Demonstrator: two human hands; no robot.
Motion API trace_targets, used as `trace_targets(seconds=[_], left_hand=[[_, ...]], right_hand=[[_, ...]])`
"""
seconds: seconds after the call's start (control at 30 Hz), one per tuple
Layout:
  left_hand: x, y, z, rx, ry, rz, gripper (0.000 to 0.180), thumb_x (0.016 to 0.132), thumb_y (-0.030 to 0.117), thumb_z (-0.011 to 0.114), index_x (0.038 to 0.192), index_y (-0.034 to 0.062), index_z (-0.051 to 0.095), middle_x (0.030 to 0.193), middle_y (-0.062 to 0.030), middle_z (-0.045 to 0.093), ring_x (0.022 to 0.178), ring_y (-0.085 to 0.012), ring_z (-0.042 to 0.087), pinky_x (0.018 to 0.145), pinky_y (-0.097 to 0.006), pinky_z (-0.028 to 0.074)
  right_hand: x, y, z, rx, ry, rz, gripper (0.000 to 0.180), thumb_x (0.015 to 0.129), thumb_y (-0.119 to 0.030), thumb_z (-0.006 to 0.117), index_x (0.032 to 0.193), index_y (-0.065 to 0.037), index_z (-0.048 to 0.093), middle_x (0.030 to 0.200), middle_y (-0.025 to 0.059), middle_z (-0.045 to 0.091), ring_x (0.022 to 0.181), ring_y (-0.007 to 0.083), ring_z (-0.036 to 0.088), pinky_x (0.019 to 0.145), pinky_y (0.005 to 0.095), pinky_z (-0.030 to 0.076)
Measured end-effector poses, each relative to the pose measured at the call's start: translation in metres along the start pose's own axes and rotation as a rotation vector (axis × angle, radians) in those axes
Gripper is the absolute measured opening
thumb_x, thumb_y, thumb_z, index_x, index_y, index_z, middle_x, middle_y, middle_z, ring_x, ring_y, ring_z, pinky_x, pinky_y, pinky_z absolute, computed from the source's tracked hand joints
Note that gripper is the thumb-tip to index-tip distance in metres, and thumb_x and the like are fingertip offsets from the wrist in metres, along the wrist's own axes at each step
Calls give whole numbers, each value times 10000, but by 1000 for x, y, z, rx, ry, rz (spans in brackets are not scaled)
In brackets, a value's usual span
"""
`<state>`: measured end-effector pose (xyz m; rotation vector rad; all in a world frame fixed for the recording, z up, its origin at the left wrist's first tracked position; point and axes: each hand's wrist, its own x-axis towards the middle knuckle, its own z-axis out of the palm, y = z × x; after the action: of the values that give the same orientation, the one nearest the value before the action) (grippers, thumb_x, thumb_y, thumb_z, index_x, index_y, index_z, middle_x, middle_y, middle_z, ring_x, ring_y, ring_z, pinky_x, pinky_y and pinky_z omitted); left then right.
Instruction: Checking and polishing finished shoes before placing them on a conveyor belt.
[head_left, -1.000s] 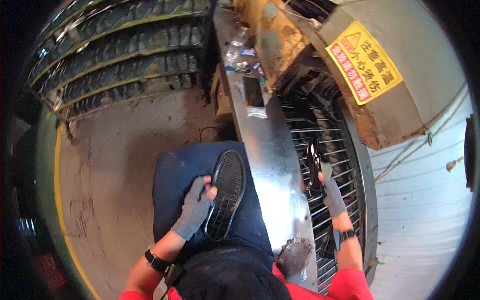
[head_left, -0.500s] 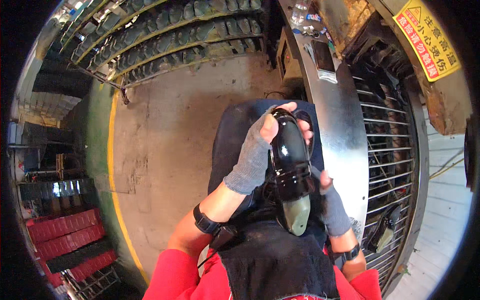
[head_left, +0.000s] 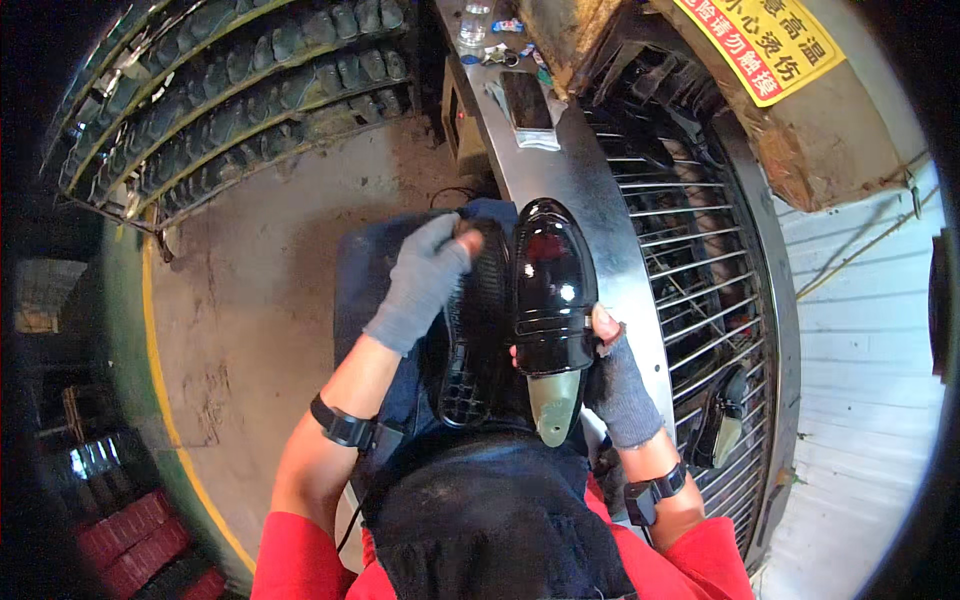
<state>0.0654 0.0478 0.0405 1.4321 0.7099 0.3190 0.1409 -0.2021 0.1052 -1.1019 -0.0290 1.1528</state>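
My right hand (head_left: 616, 365), in a grey fingerless glove, grips the back part of a glossy black shoe (head_left: 550, 300). The shoe points away from me on an olive-green last (head_left: 555, 408), whose heel end sticks out toward me. To its left, a black shoe sole (head_left: 464, 392) stands lengthwise over my lap, with a grid of hollows at its heel end. My left hand (head_left: 430, 268), gloved alike, is closed at the far end of this sole; its fingertips are slightly blurred. A narrow gap parts the sole from the shoe.
A metal worktop (head_left: 560, 180) runs along my right, bearing a dark phone-like slab (head_left: 525, 100) and a clear bottle (head_left: 473, 25). Beyond it is a barred rack (head_left: 690, 240) with another black shoe (head_left: 718, 420). Shelves of shoe lasts (head_left: 240, 110) stand far left.
My left hand has left the shoe's toe and moved left with the sole. My right hand now grips the shoe's heel area. The whole view has shifted right.
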Motion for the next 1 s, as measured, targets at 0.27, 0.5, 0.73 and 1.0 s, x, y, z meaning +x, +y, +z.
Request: trace_targets(seconds=[0.27,0.5,0.73,1.0], left_hand=[[-20,46,-25,-769,-267,196,652,1099,535,435,1481,14,524,1359,-186,674,1183,-244,685,1024,-366,565],[-37,49,-32,-732,-385,121,679,1127,573,333,1560,71,476,1398,-163,657,1210,-190,652,1074,-352,533],[-35,45,-30,-705,-393,132,669,1145,520,257,1594,55,428,1397,-197,665,1131,-214,692,1018,-359,566],[-40,50,-27,-711,-425,126,669,1141,537,281,1596,70,427,1419,-198,651,1146,-222,692,1034,-363,555]], right_hand=[[28,33,25,180,-181,283,1194,871,-937,399,1428,117,478,1202,393,657,1097,538,689,1030,637,545],[36,63,33,45,-100,179,1089,911,-879,445,1445,69,484,1161,273,704,936,439,748,864,562,640],[38,52,40,34,-113,94,816,1052,-703,413,1466,-8,522,1276,140,709,1036,248,743,904,405,637],[38,51,34,72,-162,105,783,1069,-662,426,1478,-1,513,1311,158,698,1080,259,746,926,395,638]])
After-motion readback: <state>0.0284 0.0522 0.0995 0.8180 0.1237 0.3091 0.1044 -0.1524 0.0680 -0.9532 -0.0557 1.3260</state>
